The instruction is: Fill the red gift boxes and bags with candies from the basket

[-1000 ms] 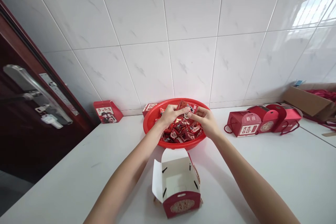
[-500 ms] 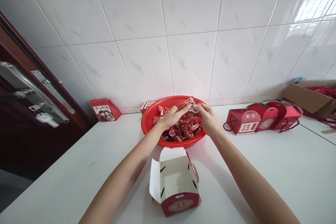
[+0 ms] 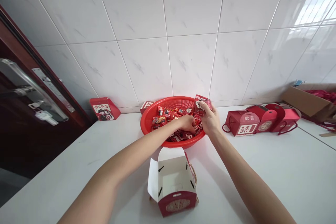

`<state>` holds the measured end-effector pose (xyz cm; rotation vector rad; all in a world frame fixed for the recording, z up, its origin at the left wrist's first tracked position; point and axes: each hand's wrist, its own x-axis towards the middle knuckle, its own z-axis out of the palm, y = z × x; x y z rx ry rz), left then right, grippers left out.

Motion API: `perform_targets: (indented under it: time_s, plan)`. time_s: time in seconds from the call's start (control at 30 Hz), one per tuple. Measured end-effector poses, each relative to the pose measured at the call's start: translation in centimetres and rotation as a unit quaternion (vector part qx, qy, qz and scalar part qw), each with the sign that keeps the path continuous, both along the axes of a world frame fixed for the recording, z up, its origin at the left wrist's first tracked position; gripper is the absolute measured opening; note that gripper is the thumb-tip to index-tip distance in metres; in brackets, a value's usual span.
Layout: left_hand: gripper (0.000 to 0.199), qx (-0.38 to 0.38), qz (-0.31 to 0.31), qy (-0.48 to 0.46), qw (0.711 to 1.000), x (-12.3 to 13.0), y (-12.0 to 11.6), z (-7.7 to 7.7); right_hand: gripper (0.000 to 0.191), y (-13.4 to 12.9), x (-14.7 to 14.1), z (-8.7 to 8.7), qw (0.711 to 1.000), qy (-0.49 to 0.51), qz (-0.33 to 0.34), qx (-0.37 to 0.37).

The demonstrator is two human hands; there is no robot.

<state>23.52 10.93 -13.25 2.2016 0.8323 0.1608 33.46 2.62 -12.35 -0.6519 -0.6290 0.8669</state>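
Well, red wrapping (image 3: 199,106): shiny, white writing, pinched by the right hand (image 3: 210,120), between its fingers.
Left hand (image 3: 187,123): fingers bunched in small packets (image 3: 159,120); can't tell if holding any.
Red basket (image 3: 143,123): around the left fingers.

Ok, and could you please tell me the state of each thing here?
Near gift box: open, empty
Red basket: holding wrapped sweets
Left hand: in basket
Right hand: holding red packets
Cardboard box: open, partly filled
Keys: hanging at door lock
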Motion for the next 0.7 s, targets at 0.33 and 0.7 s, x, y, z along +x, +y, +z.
perform_targets:
  time_s: [0.33,0.7]
  plan:
    - [0.046,-0.041,0.143,-0.256,0.955,-3.4,2.0,2.8,0.033,-0.1,-0.1,0.3,0.997,0.013,0.072,-0.018]
    - [0.04,-0.138,0.06,-0.306,0.94,-3.8,0.3,4.1,0.034,0.0,0.1,0.0,0.997,-0.01,0.08,-0.02]
